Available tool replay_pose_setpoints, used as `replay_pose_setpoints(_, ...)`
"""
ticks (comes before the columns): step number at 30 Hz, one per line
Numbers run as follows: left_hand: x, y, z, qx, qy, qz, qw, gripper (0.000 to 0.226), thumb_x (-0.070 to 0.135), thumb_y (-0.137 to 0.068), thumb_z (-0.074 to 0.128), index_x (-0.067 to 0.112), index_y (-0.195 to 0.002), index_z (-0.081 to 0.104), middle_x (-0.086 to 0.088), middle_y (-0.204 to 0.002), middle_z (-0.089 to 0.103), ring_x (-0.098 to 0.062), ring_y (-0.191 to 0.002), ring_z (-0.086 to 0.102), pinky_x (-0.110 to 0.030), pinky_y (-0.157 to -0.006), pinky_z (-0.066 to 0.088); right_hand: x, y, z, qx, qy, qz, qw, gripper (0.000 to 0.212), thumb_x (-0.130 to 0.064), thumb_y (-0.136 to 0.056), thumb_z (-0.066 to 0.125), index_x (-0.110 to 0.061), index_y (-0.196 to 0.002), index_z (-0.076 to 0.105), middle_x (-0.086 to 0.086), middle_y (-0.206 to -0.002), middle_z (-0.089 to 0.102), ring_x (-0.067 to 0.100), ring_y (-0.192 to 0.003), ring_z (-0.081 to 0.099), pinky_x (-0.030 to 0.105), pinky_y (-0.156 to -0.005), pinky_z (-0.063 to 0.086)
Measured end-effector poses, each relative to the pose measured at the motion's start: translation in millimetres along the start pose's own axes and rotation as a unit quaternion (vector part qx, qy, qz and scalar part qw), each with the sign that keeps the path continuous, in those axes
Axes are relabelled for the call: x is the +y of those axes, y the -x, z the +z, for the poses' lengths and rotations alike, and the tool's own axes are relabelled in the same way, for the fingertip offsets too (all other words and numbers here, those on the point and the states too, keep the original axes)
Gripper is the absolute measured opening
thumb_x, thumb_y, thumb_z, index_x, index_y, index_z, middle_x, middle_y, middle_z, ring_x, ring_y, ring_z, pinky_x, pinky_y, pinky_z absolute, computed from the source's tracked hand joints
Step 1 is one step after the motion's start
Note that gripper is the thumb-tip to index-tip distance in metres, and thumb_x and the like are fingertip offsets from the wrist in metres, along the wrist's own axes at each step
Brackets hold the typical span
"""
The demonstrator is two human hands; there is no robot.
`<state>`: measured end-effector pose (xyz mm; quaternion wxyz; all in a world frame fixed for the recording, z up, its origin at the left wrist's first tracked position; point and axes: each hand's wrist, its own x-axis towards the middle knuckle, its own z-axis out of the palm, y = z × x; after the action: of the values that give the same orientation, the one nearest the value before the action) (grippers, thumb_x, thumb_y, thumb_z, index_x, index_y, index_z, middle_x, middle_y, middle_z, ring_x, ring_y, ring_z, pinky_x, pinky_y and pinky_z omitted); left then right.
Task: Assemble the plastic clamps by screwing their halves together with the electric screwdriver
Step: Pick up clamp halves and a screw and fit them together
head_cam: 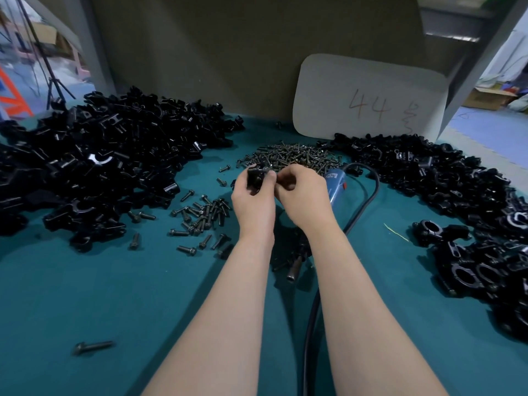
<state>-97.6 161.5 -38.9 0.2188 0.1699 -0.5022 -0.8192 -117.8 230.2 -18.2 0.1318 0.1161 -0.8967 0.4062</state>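
My left hand (pixel 253 198) grips a black plastic clamp (pixel 255 178) over the middle of the table. My right hand (pixel 303 192) is right beside it, fingers curled, pinching a small screw (pixel 268 170) at the clamp's top edge. The blue electric screwdriver (pixel 335 185) lies on the table just right of my right hand, partly hidden by it; its black cable (pixel 368 192) loops back toward me. A heap of screws (pixel 294 155) lies just beyond my hands.
A big pile of black clamp halves (pixel 94 164) covers the left of the green table (pixel 85 295). More black clamp parts (pixel 457 195) fill the right side. Loose bolts (pixel 200 221) lie left of my forearms. A white card marked 44 (pixel 368 95) leans against the back wall.
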Motion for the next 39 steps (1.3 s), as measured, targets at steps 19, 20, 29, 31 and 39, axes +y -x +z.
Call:
replay_pose_setpoints(19,-7,0,1,0.017,-0.099,0.078,0.992,0.020,0.023,-0.091,0.065,0.011,-0.107,0.064,0.004,-0.087,0.064,-0.008,-0.078,0.057,-0.021,-0.078,0.048,5,1,-1,-0.016,0.087,0.016,0.996,0.031,-0.032,-0.102,0.037,-0.013,-0.084,0.053,0.005,-0.082,0.059,0.027,-0.080,0.054,0.032,-0.064,0.035)
replay_pose_setpoints(20,-7,0,2,0.018,-0.097,0.076,0.992,0.019,0.023,-0.091,0.065,0.012,-0.106,0.064,0.004,-0.087,0.064,-0.009,-0.079,0.057,-0.021,-0.077,0.047,4,1,-1,-0.025,0.079,0.016,0.996,0.031,-0.032,-0.101,0.037,-0.013,-0.089,0.057,0.006,-0.087,0.062,0.027,-0.083,0.056,0.032,-0.066,0.038)
replay_pose_setpoints(29,-4,2,1,-0.004,-0.073,0.042,0.996,0.025,0.021,-0.090,0.067,0.012,-0.113,0.064,-0.003,-0.099,0.068,-0.011,-0.088,0.061,-0.021,-0.082,0.050,6,2,-4,-0.065,0.124,0.012,0.990,0.035,-0.033,-0.103,0.029,-0.018,-0.073,0.041,-0.004,-0.069,0.046,0.024,-0.075,0.049,0.033,-0.064,0.034)
replay_pose_setpoints(31,-3,2,2,-0.012,-0.067,0.039,0.997,0.018,0.022,-0.091,0.065,0.015,-0.108,0.064,0.000,-0.097,0.068,-0.012,-0.090,0.063,-0.020,-0.082,0.050,4,2,-4,-0.053,0.091,0.016,0.994,0.040,-0.034,-0.103,0.030,-0.021,-0.066,0.039,-0.005,-0.068,0.047,0.021,-0.071,0.047,0.032,-0.059,0.031)
replay_pose_setpoints(39,5,-5,-2,-0.009,0.133,-0.105,0.985,0.007,0.015,-0.093,0.063,0.009,-0.090,0.059,-0.004,-0.086,0.066,-0.013,-0.072,0.068,-0.023,-0.083,0.056,20,-5,-44,0.004,0.147,0.248,0.957,0.070,-0.054,-0.084,0.062,-0.013,-0.136,0.038,0.016,-0.137,0.038,0.036,-0.119,0.047,0.040,-0.094,0.041)
